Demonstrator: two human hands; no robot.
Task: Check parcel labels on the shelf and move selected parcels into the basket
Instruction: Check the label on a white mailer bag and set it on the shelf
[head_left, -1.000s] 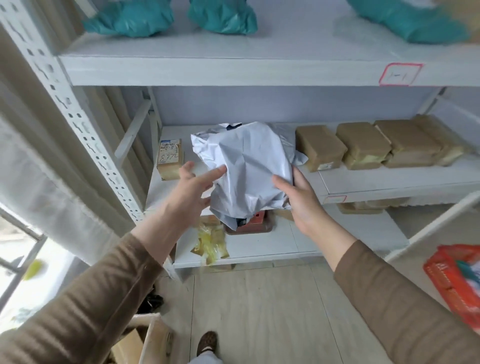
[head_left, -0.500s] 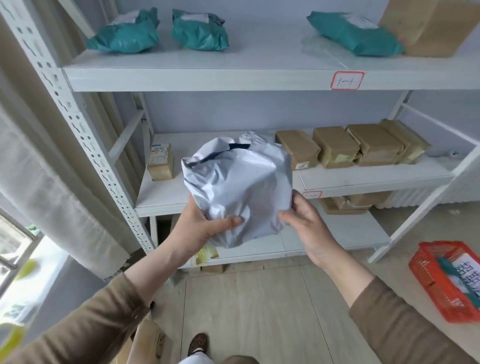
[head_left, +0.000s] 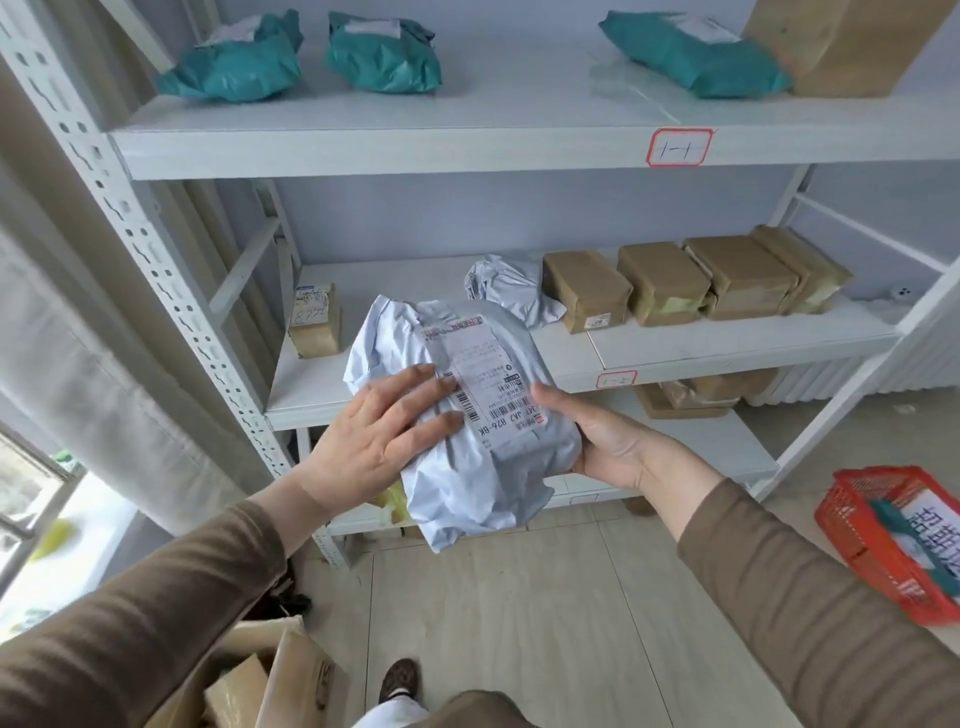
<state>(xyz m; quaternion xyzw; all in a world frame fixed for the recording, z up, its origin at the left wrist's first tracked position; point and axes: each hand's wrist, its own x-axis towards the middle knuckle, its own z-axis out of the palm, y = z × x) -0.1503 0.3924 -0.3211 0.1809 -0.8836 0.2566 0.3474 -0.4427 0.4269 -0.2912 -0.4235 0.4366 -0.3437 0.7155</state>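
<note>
I hold a white plastic mailer parcel (head_left: 478, 457) in front of the white shelf (head_left: 384, 150), clear of the boards. Its printed label with barcodes faces up towards me. My left hand (head_left: 379, 441) lies flat on the parcel's left side, fingers spread over the label's edge. My right hand (head_left: 608, 441) cups the parcel from the right and underneath. The red plastic basket (head_left: 862, 551) stands on the floor at the far right, with a teal parcel and a printed sheet inside.
A second white mailer (head_left: 509, 288) and several brown taped boxes (head_left: 665, 283) sit on the middle shelf, with one small box (head_left: 314, 327) at its left. Teal mailers (head_left: 384, 54) lie on the top shelf. Cardboard boxes (head_left: 270, 680) stand at my lower left.
The parcel came off the middle shelf towards me and turned over, so its label now faces up. My left hand shifted from its underside onto its top. The view tilted up.
</note>
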